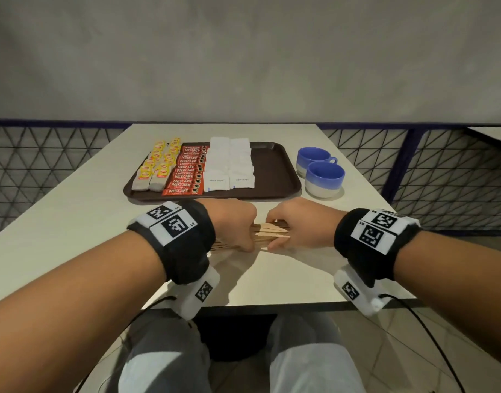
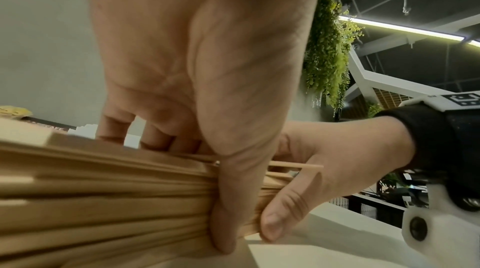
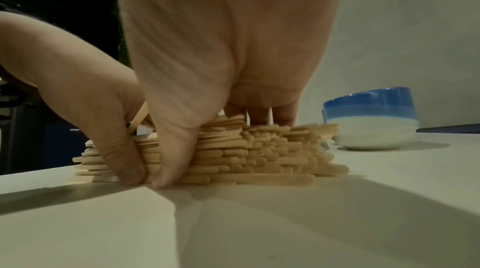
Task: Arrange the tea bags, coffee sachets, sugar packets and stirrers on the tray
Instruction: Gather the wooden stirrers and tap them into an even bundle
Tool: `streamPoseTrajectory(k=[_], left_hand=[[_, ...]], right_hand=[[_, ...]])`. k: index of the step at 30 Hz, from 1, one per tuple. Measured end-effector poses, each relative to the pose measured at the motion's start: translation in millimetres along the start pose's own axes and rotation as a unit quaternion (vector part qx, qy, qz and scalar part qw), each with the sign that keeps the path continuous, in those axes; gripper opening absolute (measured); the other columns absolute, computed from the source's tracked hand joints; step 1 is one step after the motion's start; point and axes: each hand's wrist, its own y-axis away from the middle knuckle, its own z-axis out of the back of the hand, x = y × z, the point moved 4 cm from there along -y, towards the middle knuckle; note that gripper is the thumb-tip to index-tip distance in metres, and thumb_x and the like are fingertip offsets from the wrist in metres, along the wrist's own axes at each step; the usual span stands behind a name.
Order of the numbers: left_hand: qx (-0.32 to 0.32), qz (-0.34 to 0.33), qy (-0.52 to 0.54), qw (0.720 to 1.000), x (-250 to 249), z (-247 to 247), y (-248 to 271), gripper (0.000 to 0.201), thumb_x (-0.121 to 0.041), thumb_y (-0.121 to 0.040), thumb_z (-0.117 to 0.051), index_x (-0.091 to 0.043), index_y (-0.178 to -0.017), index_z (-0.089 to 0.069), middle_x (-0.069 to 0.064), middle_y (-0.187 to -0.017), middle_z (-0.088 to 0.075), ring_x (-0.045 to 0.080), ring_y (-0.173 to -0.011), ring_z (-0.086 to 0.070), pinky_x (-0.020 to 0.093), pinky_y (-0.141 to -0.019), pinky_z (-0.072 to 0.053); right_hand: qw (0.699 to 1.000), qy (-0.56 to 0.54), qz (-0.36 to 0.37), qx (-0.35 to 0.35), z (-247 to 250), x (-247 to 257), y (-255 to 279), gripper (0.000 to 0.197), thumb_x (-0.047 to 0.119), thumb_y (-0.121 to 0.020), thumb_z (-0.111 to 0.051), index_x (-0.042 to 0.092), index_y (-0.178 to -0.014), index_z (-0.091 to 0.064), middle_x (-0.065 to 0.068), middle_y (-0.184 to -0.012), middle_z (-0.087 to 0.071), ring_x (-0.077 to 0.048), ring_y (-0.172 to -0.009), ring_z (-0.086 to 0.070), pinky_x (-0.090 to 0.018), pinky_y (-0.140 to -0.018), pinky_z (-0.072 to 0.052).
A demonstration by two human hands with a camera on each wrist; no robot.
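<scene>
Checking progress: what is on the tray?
On the tray lie rows of tea bags, coffee sachets and sugar packets. Its right part is bare; overlapped packets are partly hidden.

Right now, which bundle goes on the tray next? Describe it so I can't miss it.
On the white table, look just in front of the brown tray. The pale wooden stirrers lie there, held between left hand and right hand, the only supplies off the tray.

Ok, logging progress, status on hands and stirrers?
Both hands grip stirrers on table, not yet on tray. Tray's right side free; cups beside it.
</scene>
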Motion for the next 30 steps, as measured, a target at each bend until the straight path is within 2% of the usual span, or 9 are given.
streamPoseTrajectory(k=[4, 7, 11, 15, 18, 21, 23, 26, 30], left_hand=[[-0.013, 0.004, -0.013, 1.0, -1, -1, 0, 0.021, -0.035, -0.086, -0.071, -0.024, -0.086, -0.053, 0.0, -0.085, -0.061, 0.015, -0.072, -0.057, 0.029, -0.06, -0.041], [-0.035, -0.003, -0.035, 0.999, -1, -1, -1, 0.031, -0.032, -0.085, -0.072, -0.028, -0.076, -0.043, -0.002, -0.08, -0.056, 0.014, -0.067, -0.054, 0.027, -0.054, -0.037], [-0.039, -0.001, -0.035, 0.999, 0, -1, 1, 0.022, -0.03, -0.086, -0.071, -0.02, -0.09, -0.052, -0.001, -0.078, -0.054, 0.014, -0.065, -0.052, 0.025, -0.052, -0.037], [-0.047, -0.007, -0.036, 0.998, 0, -3, 2, 0.019, -0.03, -0.089, -0.068, -0.019, -0.095, -0.053, -0.001, -0.078, -0.054, 0.013, -0.064, -0.051, 0.024, -0.053, -0.037], [-0.056, -0.016, -0.055, 0.997, -1, -3, 4, 0.015, -0.029, -0.094, -0.062, -0.019, -0.095, -0.051, 0.0, -0.077, -0.05, 0.013, -0.063, -0.048, 0.023, -0.05, -0.03], [-0.067, -0.024, -0.061, 0.996, 0, -3, 7, 0.011, -0.028, -0.097, -0.058, -0.019, -0.096, -0.051, 0.001, -0.08, -0.052, 0.014, -0.063, -0.047, 0.024, -0.05, -0.03], [-0.069, -0.022, -0.044, 0.996, 1, -5, 8, 0.011, -0.028, -0.096, -0.059, -0.02, -0.095, -0.052, 0.001, -0.079, -0.052, 0.014, -0.065, -0.048, 0.025, -0.051, -0.031], [-0.069, -0.013, -0.008, 0.998, 4, -8, 8, 0.01, -0.029, -0.094, -0.061, -0.021, -0.092, -0.056, 0.001, -0.081, -0.058, 0.015, -0.068, -0.053, 0.025, -0.053, -0.034], [-0.056, -0.01, 0.033, 0.998, 7, -7, 10, 0.01, -0.025, -0.091, -0.063, -0.022, -0.086, -0.055, 0.001, -0.081, -0.059, 0.017, -0.071, -0.056, 0.026, -0.054, -0.036]], right_hand=[[0.998, -0.009, -0.019, 0.055, 6, -1, 5, 0.043, 0.054, -0.078, -0.079, 0.029, -0.112, -0.068, 0.009, -0.1, -0.068, -0.009, -0.089, -0.062, -0.033, -0.085, -0.055], [0.996, -0.011, -0.04, 0.084, 10, -5, 7, 0.049, 0.052, -0.075, -0.082, 0.03, -0.116, -0.066, 0.008, -0.104, -0.068, -0.011, -0.095, -0.064, -0.036, -0.092, -0.056], [0.996, -0.002, -0.044, 0.084, 10, -7, 10, 0.044, 0.043, -0.082, -0.079, 0.028, -0.12, -0.063, 0.007, -0.107, -0.067, -0.013, -0.098, -0.063, -0.035, -0.094, -0.055], [0.997, -0.019, -0.044, 0.058, 7, -8, 11, 0.034, 0.037, -0.087, -0.075, 0.028, -0.118, -0.065, 0.009, -0.103, -0.067, -0.011, -0.094, -0.062, -0.033, -0.09, -0.055], [0.997, -0.025, -0.046, 0.054, 7, -7, 11, 0.03, 0.034, -0.087, -0.075, 0.028, -0.115, -0.066, 0.009, -0.099, -0.067, -0.01, -0.09, -0.062, -0.031, -0.087, -0.055], [0.997, -0.034, -0.055, 0.053, 6, -8, 10, 0.028, 0.034, -0.086, -0.075, 0.028, -0.112, -0.067, 0.009, -0.096, -0.068, -0.011, -0.087, -0.063, -0.033, -0.086, -0.057], [0.995, -0.044, -0.07, 0.054, 4, -10, 9, 0.026, 0.032, -0.085, -0.073, 0.027, -0.11, -0.068, 0.008, -0.095, -0.069, -0.012, -0.087, -0.065, -0.036, -0.087, -0.058], [0.993, -0.054, -0.089, 0.05, 1, -11, 7, 0.025, 0.029, -0.084, -0.072, 0.025, -0.108, -0.068, 0.005, -0.094, -0.068, -0.014, -0.087, -0.065, -0.036, -0.086, -0.059], [0.995, -0.034, -0.086, 0.033, -1, -8, 4, 0.018, 0.028, -0.086, -0.071, 0.02, -0.102, -0.068, 0.001, -0.09, -0.068, -0.018, -0.083, -0.065, -0.034, -0.076, -0.055]])
